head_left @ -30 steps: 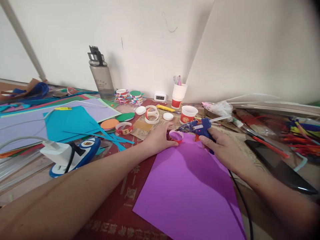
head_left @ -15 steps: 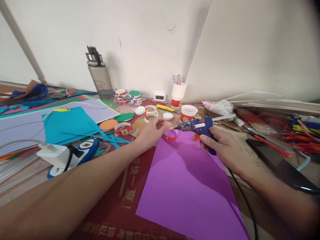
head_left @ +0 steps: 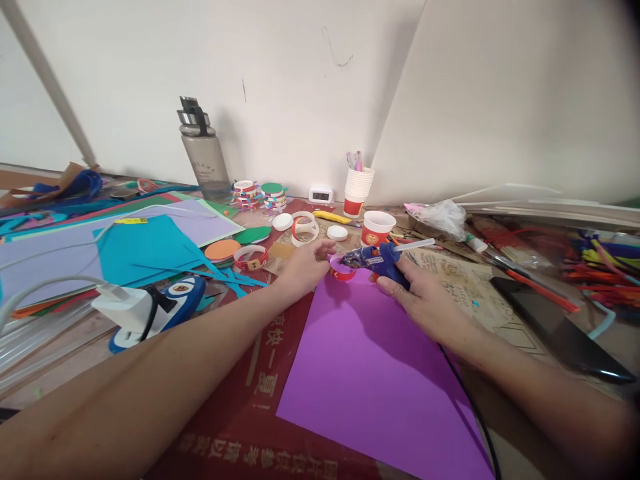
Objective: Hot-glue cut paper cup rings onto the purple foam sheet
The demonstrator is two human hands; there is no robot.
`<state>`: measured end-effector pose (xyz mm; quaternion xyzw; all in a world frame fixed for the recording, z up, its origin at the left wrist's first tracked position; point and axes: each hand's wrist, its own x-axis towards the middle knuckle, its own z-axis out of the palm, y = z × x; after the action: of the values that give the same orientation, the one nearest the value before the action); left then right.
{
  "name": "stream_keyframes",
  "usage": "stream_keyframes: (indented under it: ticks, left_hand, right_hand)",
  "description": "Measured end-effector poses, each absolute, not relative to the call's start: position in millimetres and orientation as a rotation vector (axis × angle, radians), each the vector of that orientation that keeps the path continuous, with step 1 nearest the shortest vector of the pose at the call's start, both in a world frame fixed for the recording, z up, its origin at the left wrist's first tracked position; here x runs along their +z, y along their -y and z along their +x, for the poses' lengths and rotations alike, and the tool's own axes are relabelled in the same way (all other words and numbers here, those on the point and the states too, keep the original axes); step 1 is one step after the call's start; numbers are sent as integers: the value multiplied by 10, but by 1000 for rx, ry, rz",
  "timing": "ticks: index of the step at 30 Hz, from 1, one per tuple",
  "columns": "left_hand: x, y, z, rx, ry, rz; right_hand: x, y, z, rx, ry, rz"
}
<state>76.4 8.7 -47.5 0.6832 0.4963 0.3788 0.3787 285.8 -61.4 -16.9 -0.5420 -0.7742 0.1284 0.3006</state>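
My right hand (head_left: 405,283) is wrapped around a blue hot glue gun (head_left: 381,261) with a clear glue stick poking from its back. The gun's nozzle points left and down over a red paper-cup ring (head_left: 344,274). That ring sits at the top end of a purple sheet of paper (head_left: 370,360). My left hand (head_left: 307,263) has its fingers closed at the ring's left edge, steadying it; the fingertips are partly hidden.
Behind stand a red paper cup (head_left: 378,229), stacked cups with pens (head_left: 356,190) and a white clock (head_left: 321,195). More paper rings (head_left: 251,258) lie to the left. Blue paper (head_left: 143,250), a power strip (head_left: 165,310), a bottle (head_left: 205,157) and a black phone (head_left: 555,327) surround the hands.
My right hand has brought the glue gun left and down, so its nozzle now reaches the ring. My left hand stays by the ring. The view has shifted slightly.
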Motion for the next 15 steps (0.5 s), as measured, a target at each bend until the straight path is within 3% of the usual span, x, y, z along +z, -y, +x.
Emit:
stream_keyframes:
  ticks: [15]
  left_hand:
    - [-549,-113,754,884,-1284,2097]
  right_hand:
    - [-65,565,2918,299,2150,-1443]
